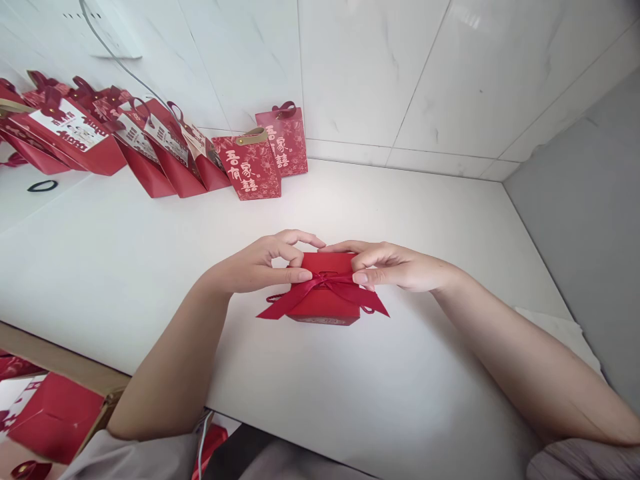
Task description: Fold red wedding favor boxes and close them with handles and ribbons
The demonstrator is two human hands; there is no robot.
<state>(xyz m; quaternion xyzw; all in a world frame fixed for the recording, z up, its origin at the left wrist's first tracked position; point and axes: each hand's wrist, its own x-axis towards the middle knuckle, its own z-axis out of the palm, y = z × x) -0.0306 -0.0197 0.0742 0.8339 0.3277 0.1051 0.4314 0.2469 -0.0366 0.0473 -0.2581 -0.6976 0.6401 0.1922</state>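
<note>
A small red gift box (325, 308) sits on the white table in front of me, its top crossed by a dark red satin ribbon (325, 281) tied in a bow. The two ribbon tails hang out to either side, and bits of twisted red cord show at the box's sides. My left hand (273, 263) is closed at the bow's left side, thumb and curled index finger on the ribbon. On the other side, my right hand (390, 267) pinches the ribbon between thumb and index finger. The outer fingers of both hands reach around the box's far edge.
Red printed gift bags (253, 167) with ribbon handles stand along the tiled wall, several more to the left. A black ring (43, 186) lies at the far left. At lower left, a cardboard box (117, 393) holds red packages. A grey wall bounds the right.
</note>
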